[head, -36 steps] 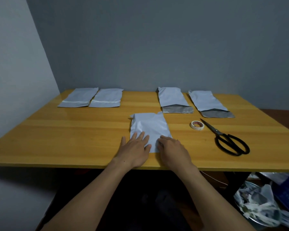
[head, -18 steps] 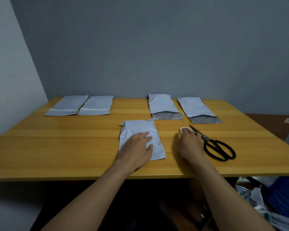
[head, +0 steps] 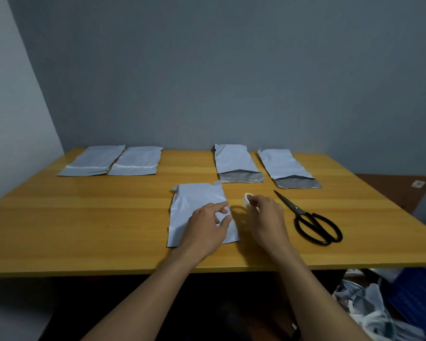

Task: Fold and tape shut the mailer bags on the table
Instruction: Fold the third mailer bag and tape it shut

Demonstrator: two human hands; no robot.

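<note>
Right hand [head: 265, 216] pinches the tape roll [head: 246, 197]; left hand [head: 207, 228], fingers loosely spread, seemingly rests on the folded mailer [head: 194, 201].

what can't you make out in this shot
Head view:
- tape roll: mostly hidden by the right hand pinching it.
- folded mailer bag: its near part covered by the left hand.
- floor sticker: too small to read.
- plastic scraps: cut off by the frame's corner.

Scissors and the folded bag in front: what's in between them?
The right hand, holding the little tape roll, is between them in the head view.
</note>
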